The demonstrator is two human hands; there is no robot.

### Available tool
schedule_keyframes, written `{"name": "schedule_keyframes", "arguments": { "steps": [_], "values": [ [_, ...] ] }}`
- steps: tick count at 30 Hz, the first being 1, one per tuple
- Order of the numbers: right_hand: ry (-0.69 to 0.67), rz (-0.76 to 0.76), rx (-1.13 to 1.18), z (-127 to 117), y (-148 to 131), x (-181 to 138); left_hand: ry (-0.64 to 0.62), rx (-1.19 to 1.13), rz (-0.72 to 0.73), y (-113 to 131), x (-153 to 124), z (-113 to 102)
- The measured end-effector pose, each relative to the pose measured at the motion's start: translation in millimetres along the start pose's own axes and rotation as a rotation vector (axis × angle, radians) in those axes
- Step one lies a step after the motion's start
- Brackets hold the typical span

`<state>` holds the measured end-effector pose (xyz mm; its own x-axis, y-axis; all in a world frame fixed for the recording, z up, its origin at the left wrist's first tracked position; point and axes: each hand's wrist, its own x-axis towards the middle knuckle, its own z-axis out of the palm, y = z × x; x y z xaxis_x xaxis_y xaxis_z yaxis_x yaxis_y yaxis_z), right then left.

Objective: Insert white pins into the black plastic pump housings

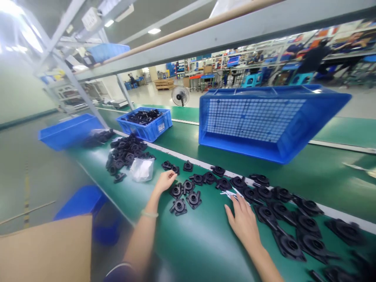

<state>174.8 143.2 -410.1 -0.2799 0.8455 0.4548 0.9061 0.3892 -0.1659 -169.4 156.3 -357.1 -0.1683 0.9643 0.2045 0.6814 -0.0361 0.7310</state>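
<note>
Head view, centre: our left hand curls by black parts, grip unclear; our right hand spreads over white strips.

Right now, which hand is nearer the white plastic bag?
Left: the left hand is just right of the white bag; the right hand is farther right, by the white strips.

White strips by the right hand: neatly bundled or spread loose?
Spread loose: the strips point in different directions on the green table, by the right hand. Any under the hand cannot be seen.
</note>
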Motion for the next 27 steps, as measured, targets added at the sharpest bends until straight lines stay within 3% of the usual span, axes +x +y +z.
{"name": "schedule_keyframes", "arguments": {
  "steps": [6,10,13,19,22,27],
  "values": [
    [0.0,-0.028,-0.018,1.7,4.6,1.1,0.426,0.114,-0.019,3.0,1.6,-8.4],
    [-0.014,-0.014,-0.028,-1.3,2.5,0.3,0.745,0.229,-0.133,-7.3,0.0,-24.7],
    [-0.015,0.017,-0.006,-2.7,1.0,0.7,0.873,0.306,-0.246,-25.3,-1.1,-38.0],
    [0.098,0.027,0.249,-8.5,-6.0,6.1,0.843,0.327,-0.343,-55.5,-2.5,-51.5],
    [0.11,0.035,0.437,-13.0,-15.6,6.0,0.81,0.297,-0.269,-42.8,-1.4,-42.8],
    [-0.01,0.118,0.629,-15.7,-32.7,-0.3,0.649,0.197,-0.075,-8.7,0.0,-18.8]
  ]
}}
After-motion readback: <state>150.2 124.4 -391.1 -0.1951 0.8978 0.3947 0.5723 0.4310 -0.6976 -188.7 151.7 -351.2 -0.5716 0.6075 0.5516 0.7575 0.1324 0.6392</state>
